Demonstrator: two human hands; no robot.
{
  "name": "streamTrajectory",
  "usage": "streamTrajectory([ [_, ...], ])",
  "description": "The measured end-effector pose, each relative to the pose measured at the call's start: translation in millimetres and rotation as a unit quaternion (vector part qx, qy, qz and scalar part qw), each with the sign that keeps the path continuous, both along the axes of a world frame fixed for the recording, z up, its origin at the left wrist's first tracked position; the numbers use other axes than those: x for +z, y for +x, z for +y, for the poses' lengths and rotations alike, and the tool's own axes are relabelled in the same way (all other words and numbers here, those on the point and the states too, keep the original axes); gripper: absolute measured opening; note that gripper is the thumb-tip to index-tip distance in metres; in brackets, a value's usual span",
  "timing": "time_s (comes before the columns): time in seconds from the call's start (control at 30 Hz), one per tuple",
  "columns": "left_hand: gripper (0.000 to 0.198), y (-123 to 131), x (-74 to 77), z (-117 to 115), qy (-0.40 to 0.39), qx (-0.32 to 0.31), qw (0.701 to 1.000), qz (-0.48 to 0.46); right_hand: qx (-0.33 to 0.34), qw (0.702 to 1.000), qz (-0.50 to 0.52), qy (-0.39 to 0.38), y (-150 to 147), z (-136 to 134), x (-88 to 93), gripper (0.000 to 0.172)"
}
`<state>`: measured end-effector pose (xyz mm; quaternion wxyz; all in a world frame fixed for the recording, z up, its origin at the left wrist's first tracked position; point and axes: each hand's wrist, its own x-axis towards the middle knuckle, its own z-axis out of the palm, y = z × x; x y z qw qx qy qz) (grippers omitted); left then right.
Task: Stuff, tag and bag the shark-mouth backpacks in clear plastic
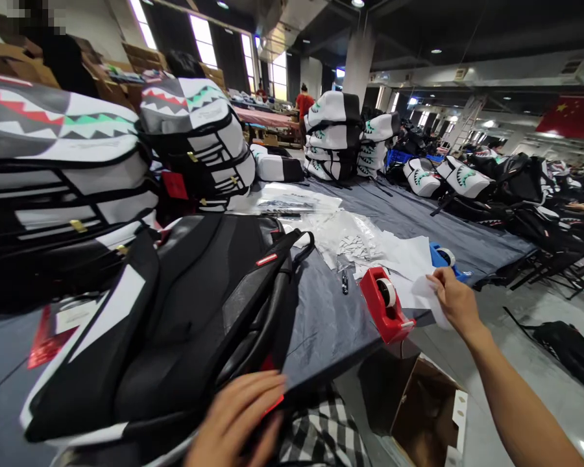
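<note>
Head view: pinches white sheet point(433, 303) in right hand point(455, 297), fingers narrow on its upper part. Dangles it at the edge of bench point(316, 327), just beside blue dispenser point(442, 257).

Has left hand point(241, 421) low in frame, in front of the near side of black backpack point(189, 311). Blurred, with a bit of red showing by the fingers; can't make out whether holding anything or touching the bag.

Backpack: lies on bench, straps up, left of centre, near edge toward the wearer. Carries red label point(266, 259) on right-hand strap. Has red packet point(51, 340) just to its left, on bench.

Between backpack and right hand: red dispenser point(384, 308) at bench edge, loaded with tape roll point(388, 292). Behind it: loose papers point(403, 250), clear bags point(321, 224), pile of small white pieces point(354, 248). Small black item point(345, 283) to left of red dispenser.

Farther back on bench: tall bag stacks at left point(197, 123) and centre point(333, 133), white and dark, some with toothed pattern. Below bench edge: open carton point(428, 408), next to checked cloth point(326, 428). On floor at right: black bag point(567, 350). In background: person in red point(304, 104).
</note>
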<state>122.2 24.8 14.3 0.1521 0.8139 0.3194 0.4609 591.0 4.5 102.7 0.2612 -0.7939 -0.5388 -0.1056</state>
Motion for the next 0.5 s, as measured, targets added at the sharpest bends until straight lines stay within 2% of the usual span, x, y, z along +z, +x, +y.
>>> streamTrajectory([
  [0.03, 0.050, 29, 5.1, -10, -0.062, -0.062, 0.996, -0.018, 0.082, 0.995, 0.040, -0.041, -26, -11, 8.7, 0.035],
  [0.07, 0.063, 58, 8.9, -20, -0.130, -0.125, 0.983, -0.038, 0.174, 0.974, 0.096, -0.108, -54, -20, 15.1, 0.035],
  [0.13, 0.098, 106, 9.8, -33, -0.271, -0.220, 0.932, -0.094, 0.317, 0.891, 0.204, -0.253, -105, -33, 19.9, 0.033],
  [0.17, 0.102, 123, 6.3, -37, -0.340, -0.251, 0.896, -0.133, 0.358, 0.850, 0.242, -0.301, -126, -38, 18.2, 0.032],
  [0.2, 0.089, 135, 0.9, -40, -0.409, -0.269, 0.855, -0.171, 0.378, 0.820, 0.272, -0.334, -141, -41, 14.0, 0.031],
  [0.27, 0.062, 140, -12.7, -43, -0.527, -0.259, 0.779, -0.218, 0.375, 0.784, 0.332, -0.368, -155, -41, -0.4, 0.032],
  [0.33, 0.048, 129, -24.0, -47, -0.589, -0.209, 0.736, -0.258, 0.361, 0.747, 0.400, -0.390, -155, -35, -18.9, 0.046],
  [0.4, 0.044, 111, -29.8, -51, -0.598, -0.156, 0.726, -0.302, 0.350, 0.725, 0.446, -0.390, -156, -26, -37.4, 0.060],
  [0.43, 0.043, 103, -30.7, -53, -0.592, -0.134, 0.727, -0.321, 0.341, 0.731, 0.454, -0.379, -159, -23, -45.9, 0.059],
  [0.5, 0.041, 89, -29.8, -57, -0.579, -0.103, 0.731, -0.346, 0.308, 0.759, 0.462, -0.340, -172, -19, -60.6, 0.053],
])
